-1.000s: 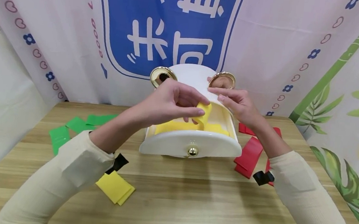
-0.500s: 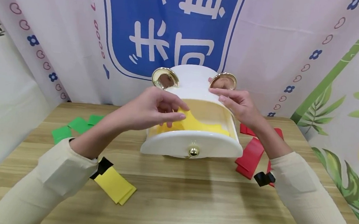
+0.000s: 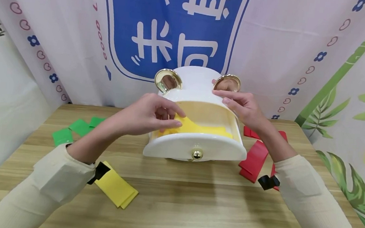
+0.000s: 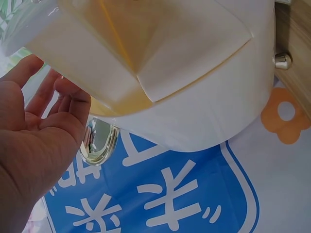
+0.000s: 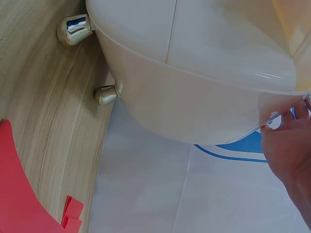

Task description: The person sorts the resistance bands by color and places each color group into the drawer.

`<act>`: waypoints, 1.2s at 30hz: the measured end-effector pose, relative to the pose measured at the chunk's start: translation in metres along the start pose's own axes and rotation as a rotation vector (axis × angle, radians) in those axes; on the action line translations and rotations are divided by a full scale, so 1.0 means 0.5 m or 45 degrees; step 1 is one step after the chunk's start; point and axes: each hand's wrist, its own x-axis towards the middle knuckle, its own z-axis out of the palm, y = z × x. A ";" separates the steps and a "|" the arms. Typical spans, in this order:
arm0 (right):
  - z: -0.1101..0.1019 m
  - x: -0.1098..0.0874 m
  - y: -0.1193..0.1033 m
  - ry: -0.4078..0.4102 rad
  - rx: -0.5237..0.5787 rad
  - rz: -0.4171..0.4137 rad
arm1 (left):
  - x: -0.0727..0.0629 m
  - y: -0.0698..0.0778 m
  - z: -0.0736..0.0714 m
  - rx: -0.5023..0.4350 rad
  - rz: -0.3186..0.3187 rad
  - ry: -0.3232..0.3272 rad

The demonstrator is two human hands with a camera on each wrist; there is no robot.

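A glossy white box (image 3: 197,80) with round gold ears stands on the table, its front drawer (image 3: 166,145) pulled out. Yellow sheets lie inside the drawer. My left hand (image 3: 151,114) is over the drawer's left end, thumb and index finger pinching a raised yellow sheet (image 3: 189,125). In the left wrist view, the hand (image 4: 46,126) is at the drawer's rim and the sheet is hidden. My right hand (image 3: 244,105) rests its fairly straight fingers on the box's top beside the right gold ear (image 3: 227,82); the right wrist view shows this hand (image 5: 286,150) against the white shell.
Green sheets (image 3: 80,127) lie on the wooden table (image 3: 189,210) to the left. Red sheets (image 3: 254,160) lie right of the box. Two stacked yellow pieces (image 3: 119,188) sit at front left, by my left sleeve. A printed curtain (image 3: 268,41) hangs close behind.
My left hand has moved left and slightly down along the drawer, bringing the yellow sheet from the middle toward the left end. My right hand stays on the box.
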 end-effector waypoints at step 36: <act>0.000 -0.001 0.001 -0.009 0.037 -0.020 | -0.169 -0.236 -0.039 0.010 -0.282 0.195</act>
